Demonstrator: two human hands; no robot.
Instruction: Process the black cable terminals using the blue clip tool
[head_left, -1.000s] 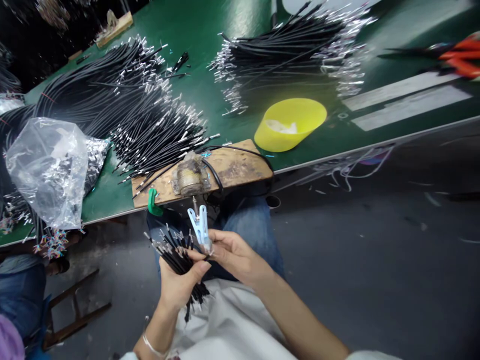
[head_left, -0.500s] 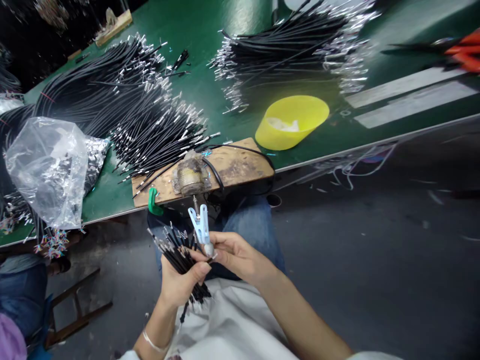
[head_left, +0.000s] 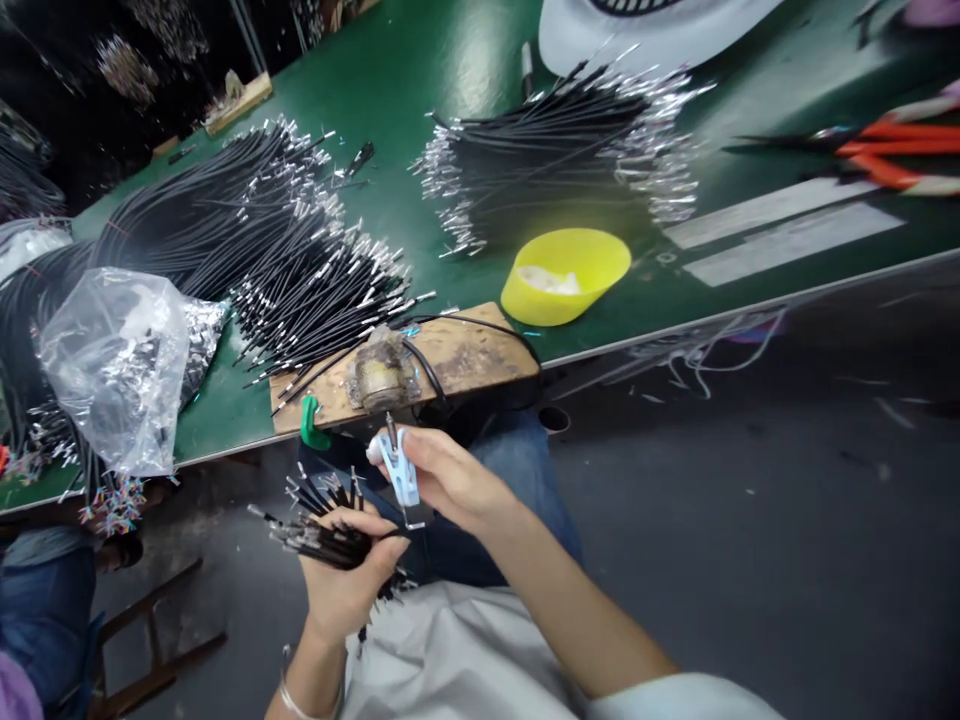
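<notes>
My left hand [head_left: 349, 575] is wrapped round a bundle of black cables [head_left: 322, 540] with silvery tips, above my lap. Just right of it, my right hand [head_left: 457, 485] has its fingers closed at a light blue clothespin [head_left: 400, 472]. The clothespin sits by a thin metal shaft that sticks out of a small motor [head_left: 381, 372], and a whitish lump [head_left: 374, 451] shows beside it. This motor is fixed on a wooden board [head_left: 480, 355] at the table edge, with a green clamp [head_left: 313, 425] at its left.
Cable piles [head_left: 322, 270] lie behind the board, another [head_left: 555, 165] farther back. A clear plastic bag [head_left: 116, 365] is at the left, a yellow dish [head_left: 566, 278] right of the board. Orange-handled scissors [head_left: 892, 145] lie right, near a person's hand. A person's leg [head_left: 45, 590] shows lower left.
My right hand has moved up, and the clothespin and whitish lump are now higher and differently turned. The cable bundle in my left hand has tilted flatter. The head view has shifted slightly.
</notes>
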